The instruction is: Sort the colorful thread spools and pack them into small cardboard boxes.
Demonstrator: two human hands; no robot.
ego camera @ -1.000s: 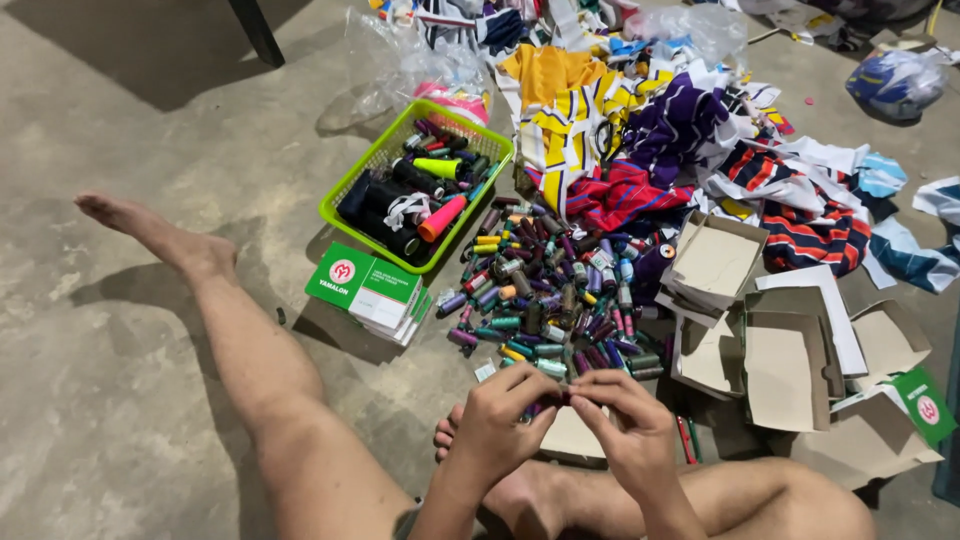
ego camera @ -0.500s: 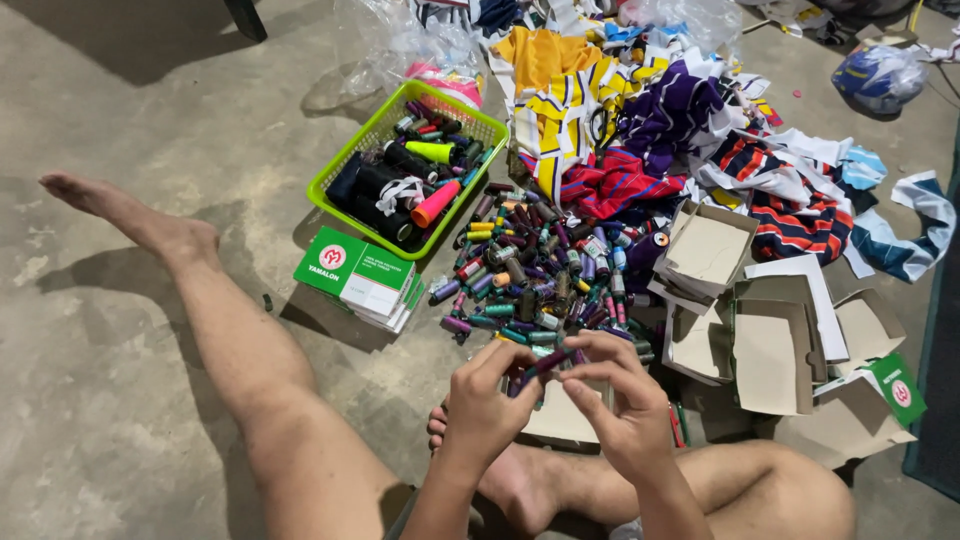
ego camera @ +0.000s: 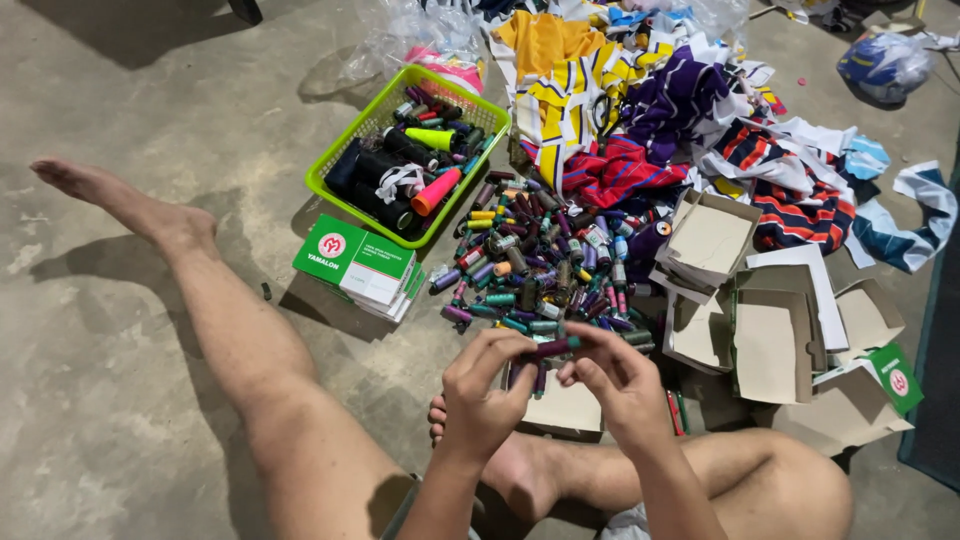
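Note:
I sit on a concrete floor with one leg stretched out to the left and the other folded. My left hand [ego camera: 487,385] and my right hand [ego camera: 612,377] meet in front of me over a small open cardboard box [ego camera: 562,410]. Between their fingertips they hold a dark purple thread spool [ego camera: 555,347] with a teal end, lying sideways. More dark spools show under the left hand's fingers, above the box. Just beyond the hands lies a pile of several small coloured thread spools [ego camera: 540,260] on the floor.
A green plastic basket [ego camera: 341,157] with larger spools and cones stands at the back left. A closed green-and-white box [ego camera: 356,264] lies beside it. Open empty cardboard boxes [ego camera: 770,340] sit to the right. Coloured striped fabric scraps [ego camera: 640,110] and plastic bags cover the back.
Both hands have risen a little from the box, and the purple spool now lies sideways between the fingertips. The view has shifted slightly.

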